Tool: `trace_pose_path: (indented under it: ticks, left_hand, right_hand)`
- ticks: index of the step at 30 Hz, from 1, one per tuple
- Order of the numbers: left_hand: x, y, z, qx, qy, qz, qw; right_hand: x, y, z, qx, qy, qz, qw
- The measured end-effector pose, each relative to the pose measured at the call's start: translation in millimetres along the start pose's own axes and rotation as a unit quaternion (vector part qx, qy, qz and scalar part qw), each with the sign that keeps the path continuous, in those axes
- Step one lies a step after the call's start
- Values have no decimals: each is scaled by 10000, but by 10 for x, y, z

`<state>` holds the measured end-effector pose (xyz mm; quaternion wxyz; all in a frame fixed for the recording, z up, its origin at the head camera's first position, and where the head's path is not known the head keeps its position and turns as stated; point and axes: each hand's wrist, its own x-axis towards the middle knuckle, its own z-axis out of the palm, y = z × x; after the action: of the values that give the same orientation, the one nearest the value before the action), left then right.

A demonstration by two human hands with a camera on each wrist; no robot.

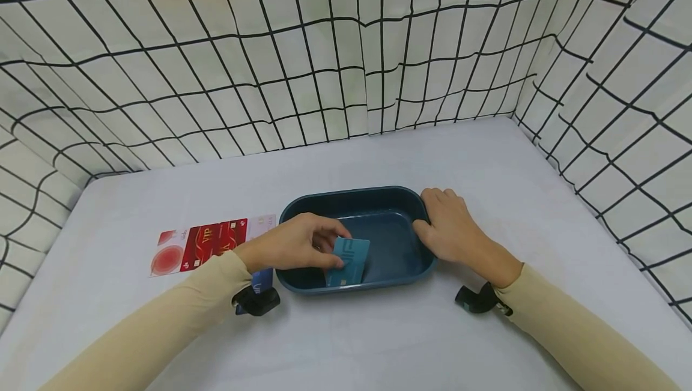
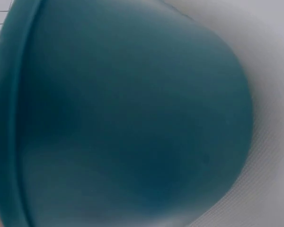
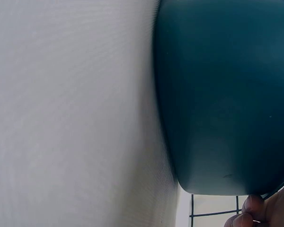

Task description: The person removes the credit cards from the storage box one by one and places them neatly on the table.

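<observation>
A dark blue oval-cornered tray (image 1: 397,241) lies on the white surface in the middle of the head view. Over its left part, my left hand (image 1: 300,241) pinches a teal card (image 1: 354,259) between thumb and fingers, the card tilted inside the tray. My right hand (image 1: 453,227) grips the tray's right end, thumb over the rim. From the left wrist, the tray's outer wall (image 2: 137,109) fills most of the picture. The right wrist view has the wall (image 3: 222,99) too, with fingertips (image 3: 253,208) at its lower right corner.
Left of the tray lie a pink-and-white card (image 1: 166,259), red VIP cards (image 1: 208,241) and a pale pink card (image 1: 263,224). A blue card (image 1: 263,281) shows partly beneath the left wrist. Black wire grid (image 1: 324,72) with white backing encloses the back and sides.
</observation>
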<state>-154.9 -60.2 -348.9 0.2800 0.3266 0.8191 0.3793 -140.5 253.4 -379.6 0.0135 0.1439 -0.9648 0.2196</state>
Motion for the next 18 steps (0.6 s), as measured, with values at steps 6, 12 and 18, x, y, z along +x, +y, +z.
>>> trace_pose_path:
  ticks: [6,12,18]
  left_hand:
    - [-14,-20,-32,-372,-268,0,9989]
    - [-25,-21,-50,-856,-346,189,9955]
    - [-20,-4,-44,-670,-167,146,9975]
  right_hand:
    - [-1,-9,-3,38,6,10,10000]
    - [-1,-15,-2,30,4,30,10000]
    - [0,-8,9,25,22,32,10000]
